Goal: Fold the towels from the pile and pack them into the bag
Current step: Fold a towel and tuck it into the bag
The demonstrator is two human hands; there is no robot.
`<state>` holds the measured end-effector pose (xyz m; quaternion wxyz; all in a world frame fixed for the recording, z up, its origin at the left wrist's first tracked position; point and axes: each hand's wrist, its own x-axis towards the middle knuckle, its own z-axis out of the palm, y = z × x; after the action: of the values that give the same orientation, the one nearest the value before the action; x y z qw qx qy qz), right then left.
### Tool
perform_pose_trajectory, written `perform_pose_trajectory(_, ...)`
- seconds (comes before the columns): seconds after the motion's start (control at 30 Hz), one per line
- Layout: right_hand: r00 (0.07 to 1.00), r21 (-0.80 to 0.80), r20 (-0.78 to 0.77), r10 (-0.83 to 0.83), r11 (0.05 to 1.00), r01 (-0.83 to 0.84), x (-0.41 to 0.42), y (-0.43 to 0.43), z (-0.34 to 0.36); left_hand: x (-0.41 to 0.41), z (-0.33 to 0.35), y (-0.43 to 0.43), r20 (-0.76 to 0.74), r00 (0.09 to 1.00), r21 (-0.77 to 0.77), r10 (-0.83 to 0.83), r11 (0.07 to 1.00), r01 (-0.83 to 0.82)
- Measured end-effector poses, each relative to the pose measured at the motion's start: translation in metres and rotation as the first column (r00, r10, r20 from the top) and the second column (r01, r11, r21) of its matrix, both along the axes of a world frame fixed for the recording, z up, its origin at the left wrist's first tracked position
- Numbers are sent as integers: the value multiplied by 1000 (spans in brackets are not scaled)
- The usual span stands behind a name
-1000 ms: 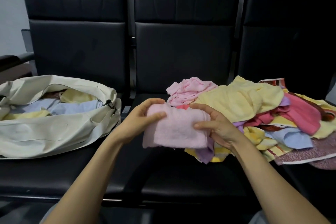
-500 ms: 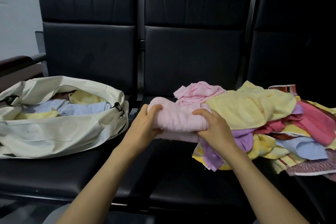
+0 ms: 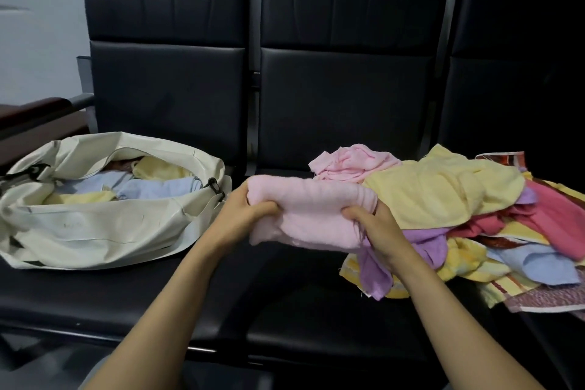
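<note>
A folded light pink towel (image 3: pixel 311 212) is held above the middle seat. My left hand (image 3: pixel 243 215) grips its left end and my right hand (image 3: pixel 375 226) grips its right end. To the right lies the pile of towels (image 3: pixel 459 206), yellow, pink, purple and blue, spread over the middle and right seats. On the left seat sits an open cream bag (image 3: pixel 95 225) with folded blue and yellow towels inside.
Three black padded seats (image 3: pixel 316 310) form a bench with tall backrests against a pale wall. A dark armrest (image 3: pixel 38 111) stands beyond the bag at the far left. A black clip (image 3: pixel 215 185) hangs on the bag's right rim.
The pink towel has been folded over into a thicker bundle and both hands have closed tighter on its ends. The camera view has shifted slightly left.
</note>
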<state>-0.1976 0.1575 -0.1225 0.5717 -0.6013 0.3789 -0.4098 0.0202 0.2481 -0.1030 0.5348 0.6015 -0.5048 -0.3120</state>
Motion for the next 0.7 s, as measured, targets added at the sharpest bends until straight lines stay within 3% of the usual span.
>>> perform_pose_trajectory(0.1, 990, -65, -113, -89, 995, 82, 11, 2, -7, -6, -7, -2, -57, 998, 39, 22, 999, -19)
perform_pose_trajectory(0.2, 956, -61, -276, -100, 994, 86, 15, -1, -20, -10, -19, -4, 9, 998, 184, 61, 981, -61)
perform_pose_trajectory(0.33, 979, 248, -164, 126, 965, -82, 11, -8, -33, -1, -28, -7, -206, 976, 311, 67, 950, 1)
perform_pose_trajectory(0.43, 949, 259, -241, 201, 956, -137, 18, -11, -35, 15, -15, -5, -270, 961, 367, -51, 918, 152)
perform_pose_trajectory(0.6, 967, 278, -106, 230, 941, -193, 78, -29, -1, 71, 20, 0, -55, 995, 283, -84, 954, 96)
perform_pose_trajectory(0.7, 937, 258, -110, 331, 920, -294, 128, -44, 26, 127, 37, 3, 32, 997, 278, -71, 959, 60)
